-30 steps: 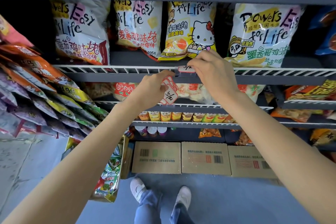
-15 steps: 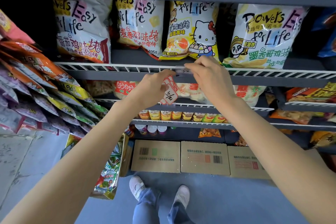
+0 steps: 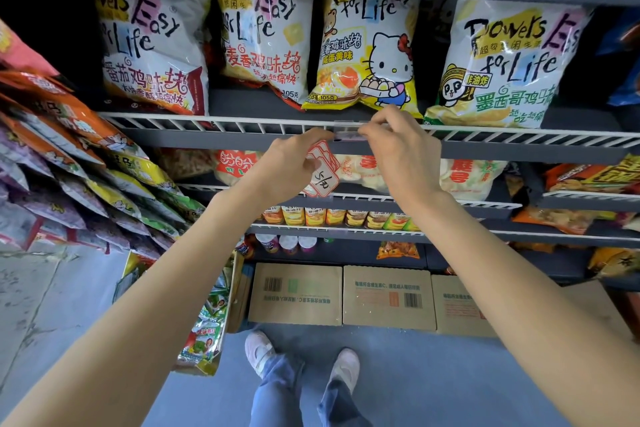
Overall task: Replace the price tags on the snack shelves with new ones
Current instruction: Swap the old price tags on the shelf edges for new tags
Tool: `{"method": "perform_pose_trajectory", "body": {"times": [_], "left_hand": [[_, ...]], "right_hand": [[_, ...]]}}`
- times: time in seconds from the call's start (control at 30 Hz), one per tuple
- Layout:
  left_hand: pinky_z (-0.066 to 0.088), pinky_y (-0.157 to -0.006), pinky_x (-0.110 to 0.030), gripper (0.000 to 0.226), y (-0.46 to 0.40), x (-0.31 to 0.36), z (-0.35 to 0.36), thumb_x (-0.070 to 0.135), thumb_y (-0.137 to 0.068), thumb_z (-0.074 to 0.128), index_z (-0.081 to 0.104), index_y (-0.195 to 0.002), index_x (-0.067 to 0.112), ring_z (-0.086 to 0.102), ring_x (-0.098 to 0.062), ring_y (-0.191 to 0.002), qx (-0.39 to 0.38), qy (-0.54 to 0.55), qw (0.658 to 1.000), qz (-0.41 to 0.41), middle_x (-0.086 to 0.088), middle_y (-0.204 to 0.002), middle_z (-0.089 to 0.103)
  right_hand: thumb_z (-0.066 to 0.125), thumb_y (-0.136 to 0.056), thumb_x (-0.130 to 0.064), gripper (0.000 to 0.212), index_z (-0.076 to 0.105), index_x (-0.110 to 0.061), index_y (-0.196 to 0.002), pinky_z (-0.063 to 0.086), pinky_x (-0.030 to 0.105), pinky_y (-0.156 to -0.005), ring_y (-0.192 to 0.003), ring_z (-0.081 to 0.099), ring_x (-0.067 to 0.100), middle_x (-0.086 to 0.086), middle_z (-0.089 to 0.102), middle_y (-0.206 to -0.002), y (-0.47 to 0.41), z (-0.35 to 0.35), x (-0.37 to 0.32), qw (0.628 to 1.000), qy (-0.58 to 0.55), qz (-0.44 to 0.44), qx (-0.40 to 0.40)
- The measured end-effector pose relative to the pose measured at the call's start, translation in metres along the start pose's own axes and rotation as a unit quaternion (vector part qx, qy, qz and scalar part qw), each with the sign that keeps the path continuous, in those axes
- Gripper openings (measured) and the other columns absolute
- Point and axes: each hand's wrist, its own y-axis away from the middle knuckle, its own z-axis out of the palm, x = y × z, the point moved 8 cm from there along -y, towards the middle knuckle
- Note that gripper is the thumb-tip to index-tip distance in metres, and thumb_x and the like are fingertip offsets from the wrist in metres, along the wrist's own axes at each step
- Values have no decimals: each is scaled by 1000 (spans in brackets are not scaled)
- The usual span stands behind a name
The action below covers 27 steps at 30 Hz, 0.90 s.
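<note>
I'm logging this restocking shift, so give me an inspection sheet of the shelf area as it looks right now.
Surface: grey shelf with a white wire rail along its front edge.
Job's things: stack of red-bordered price tags; clear tag holder on the shelf edge.
Clutter: snack bags above; hanging packets at the left; cardboard boxes on the floor.
Grips: left hand holds the tag stack; right hand pinches at the tag holder, its contents hidden.
Cables: nothing seen.
Surroundings: lower shelves with more snacks, grey floor, the person's shoes.
</note>
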Motion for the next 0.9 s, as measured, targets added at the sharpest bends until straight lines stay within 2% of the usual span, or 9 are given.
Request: {"method": "perform_pose_trajectory", "body": {"times": [0.13, 0.2, 0.3, 0.33, 0.37, 0.4, 0.47, 0.6, 0.9], "left_hand": [[40, -45, -16, 46, 0, 1, -1, 9, -96, 43, 38, -138, 28, 54, -28, -120, 9, 4, 1000, 1, -15, -131, 55], [44, -52, -17, 45, 2, 3, -5, 9, -96, 43, 39, -138, 25, 57, -28, -117, 46, 15, 999, 3, -15, -126, 58], [46, -54, -17, 42, 6, 10, -12, 8, -96, 45, 43, -135, 24, 66, -22, -85, 111, 19, 993, 27, -16, -102, 67], [45, -53, -16, 42, 6, 12, -11, 8, -96, 45, 43, -134, 25, 66, -23, -86, 114, 19, 993, 35, -16, -101, 67], [47, -56, -18, 41, 5, 14, -9, 8, -95, 44, 44, -133, 25, 66, -25, -96, 108, 21, 993, 39, -16, -106, 66], [51, -60, -21, 41, 5, 16, -7, 8, -95, 44, 44, -133, 25, 62, -28, -107, 100, 22, 994, 40, -16, -112, 64], [54, -69, -30, 41, 3, 18, -3, 8, -96, 44, 44, -134, 25, 58, -31, -115, 90, 17, 995, 39, -16, -119, 61], [52, -77, -33, 43, 1, 21, -1, 8, -96, 44, 42, -135, 24, 59, -32, -112, 92, -6, 995, 40, -17, -121, 61], [54, -77, -41, 52, 3, 23, 1, 6, -95, 43, 34, -141, 27, 57, -34, -113, 83, -75, 993, 25, -21, -117, 60]], "right_hand": [[75, -68, 1, 18, 71, -8, -84, 33, 18, -41, -72, 60, 22, 7, 62, -85, 4, -3, -2, 1000, 11, 6, 6], [76, -69, -1, 19, 71, -8, -86, 37, 20, -40, -75, 61, 23, 7, 62, -88, 7, -2, -2, 1000, 8, 15, 6], [77, -69, -2, 21, 70, -7, -88, 46, 25, -38, -76, 61, 23, 8, 62, -91, 9, -1, -3, 1000, 4, 19, 2], [77, -70, -2, 20, 70, -7, -88, 46, 25, -37, -75, 61, 23, 7, 62, -91, 9, -1, -3, 1000, 7, 19, 0], [77, -70, -2, 20, 70, -8, -88, 46, 25, -37, -74, 60, 22, 6, 62, -90, 9, -1, -3, 1000, 11, 19, -1], [77, -69, -2, 20, 70, -8, -87, 45, 24, -37, -73, 60, 21, 5, 62, -90, 8, -1, -3, 1000, 13, 18, -3], [78, -67, -2, 22, 70, -9, -86, 42, 23, -37, -72, 61, 21, 4, 63, -88, 9, 0, -2, 1000, 15, 15, -4], [80, -63, 0, 28, 70, -10, -87, 44, 25, -37, -73, 61, 21, 4, 63, -88, 9, 1, -2, 1000, 8, 14, -9], [79, -59, 6, 42, 67, -6, -97, 46, 27, -40, -75, 63, 27, 11, 65, -88, 8, -6, -4, 1000, -3, 4, -13]]}}
